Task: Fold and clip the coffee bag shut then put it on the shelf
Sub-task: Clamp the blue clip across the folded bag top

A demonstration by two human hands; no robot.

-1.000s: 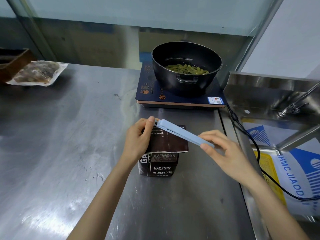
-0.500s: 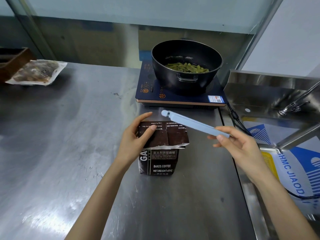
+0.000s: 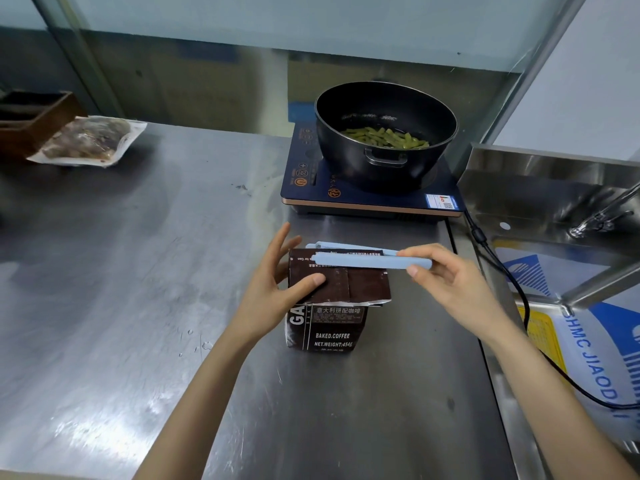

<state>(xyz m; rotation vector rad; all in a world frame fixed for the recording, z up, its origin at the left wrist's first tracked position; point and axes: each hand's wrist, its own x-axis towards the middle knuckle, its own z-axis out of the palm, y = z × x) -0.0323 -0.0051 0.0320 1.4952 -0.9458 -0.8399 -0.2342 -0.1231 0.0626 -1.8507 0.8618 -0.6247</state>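
head view:
bag: dark coffee bag [image 3: 325,327] upright on steel counter [image 3: 138,289], center frame, top flap folded toward the camera.
left hand: left hand [image 3: 273,296] at the bag's left side, thumb pressing the folded flap, other fingers spread apart behind the bag.
clip: light blue clip [image 3: 367,259] lying level across the fold line at the bag's top, its two arms parted at the left end, one in front of the flap and one behind.
right hand: right hand [image 3: 446,282] pinching the clip's right end between thumb and fingers.
pot: black pot [image 3: 384,157] with green beans, on induction hob [image 3: 346,199], upper center-right, behind the bag and apart from it.
packet: vacuum packet [image 3: 90,140] upper left, beside a brown box [image 3: 31,116].
sink: steel sink [image 3: 554,209] right edge, black cable [image 3: 502,271] running along it.
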